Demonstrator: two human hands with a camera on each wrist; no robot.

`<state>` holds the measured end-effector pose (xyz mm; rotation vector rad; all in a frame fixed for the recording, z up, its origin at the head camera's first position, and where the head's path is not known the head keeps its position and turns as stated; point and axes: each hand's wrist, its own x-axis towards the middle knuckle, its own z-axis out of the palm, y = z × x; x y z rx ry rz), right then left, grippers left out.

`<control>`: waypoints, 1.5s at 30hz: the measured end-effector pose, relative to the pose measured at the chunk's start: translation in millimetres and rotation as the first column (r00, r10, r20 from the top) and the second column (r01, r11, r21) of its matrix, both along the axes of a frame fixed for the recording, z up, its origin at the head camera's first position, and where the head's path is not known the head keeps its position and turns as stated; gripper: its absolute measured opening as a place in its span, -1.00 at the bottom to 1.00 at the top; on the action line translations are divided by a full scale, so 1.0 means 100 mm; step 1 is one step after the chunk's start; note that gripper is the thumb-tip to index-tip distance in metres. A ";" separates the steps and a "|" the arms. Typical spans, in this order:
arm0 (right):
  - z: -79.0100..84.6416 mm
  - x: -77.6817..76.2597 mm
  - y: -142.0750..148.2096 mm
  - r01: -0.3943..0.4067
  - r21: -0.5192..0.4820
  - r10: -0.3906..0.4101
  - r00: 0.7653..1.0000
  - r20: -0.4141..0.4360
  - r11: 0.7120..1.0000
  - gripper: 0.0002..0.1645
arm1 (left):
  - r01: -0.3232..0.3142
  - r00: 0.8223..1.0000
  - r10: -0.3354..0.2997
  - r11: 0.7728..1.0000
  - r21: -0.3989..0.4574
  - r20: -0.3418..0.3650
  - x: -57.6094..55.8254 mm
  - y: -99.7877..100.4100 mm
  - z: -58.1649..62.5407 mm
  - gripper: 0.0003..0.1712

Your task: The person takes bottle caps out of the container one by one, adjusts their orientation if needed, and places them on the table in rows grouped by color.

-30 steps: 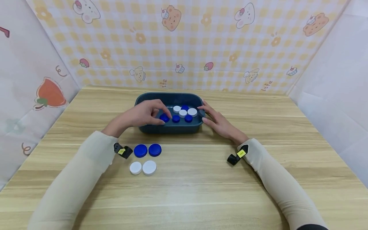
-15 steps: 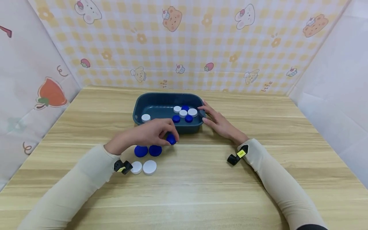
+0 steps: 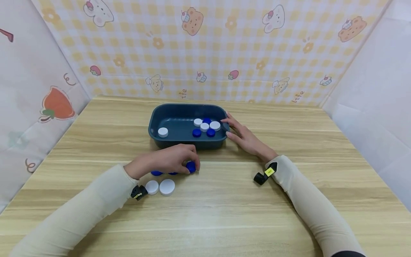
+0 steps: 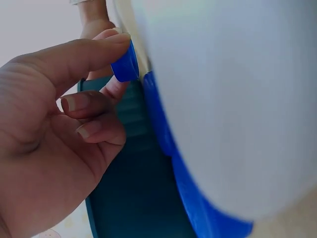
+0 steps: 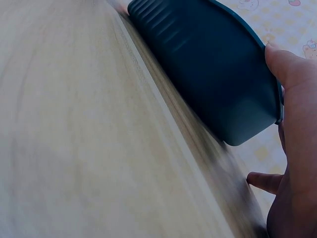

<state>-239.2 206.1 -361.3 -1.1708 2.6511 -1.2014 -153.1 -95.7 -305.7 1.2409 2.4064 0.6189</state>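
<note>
My left hand (image 3: 170, 159) pinches a small blue bottle cap (image 3: 191, 166) between thumb and fingers, low over the table in front of the container. In the left wrist view the cap (image 4: 126, 67) shows edge-on at the fingertips. Just left of it, two blue caps on the table (image 3: 156, 173) are partly hidden under that hand. Two white caps (image 3: 167, 187) lie in a row nearer the front. My right hand (image 3: 245, 141) holds the right end of the dark teal plastic container (image 3: 189, 144), its thumb (image 5: 282, 59) at the rim in the right wrist view.
Inside the container, one white cap (image 3: 163, 132) lies at the left, and several white and blue caps cluster at the right, among them a white one (image 3: 215, 125). The wooden table (image 3: 240, 214) ends at a patterned cloth backdrop (image 3: 212, 53).
My left hand has taken a blue cap out of the container, carried it over the front rim and lowered it beside the two blue caps. My right hand has stayed put.
</note>
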 end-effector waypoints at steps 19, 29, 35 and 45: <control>0.01 -0.01 0.01 0.006 0.002 -0.006 1.000 0.005 1.000 -0.41 | 0.007 1.000 -0.008 0.999 -0.045 -0.029 0.00 -0.04 -0.03 -0.73; 0.02 0.01 -0.01 0.001 0.006 -0.002 1.000 0.006 1.000 -0.43 | 0.003 0.999 -0.005 0.999 -0.048 -0.037 0.03 -0.06 -0.02 -0.66; 0.00 0.00 -0.01 0.002 0.007 -0.002 1.000 0.023 1.000 -0.42 | 0.023 0.997 -0.024 1.000 -0.018 -0.069 0.05 -0.06 0.08 -0.58; 0.00 0.01 0.00 0.009 -0.006 -0.009 1.000 0.017 1.000 -0.41 | -0.038 0.997 0.050 0.974 0.224 -0.051 -0.13 -0.01 0.39 -0.57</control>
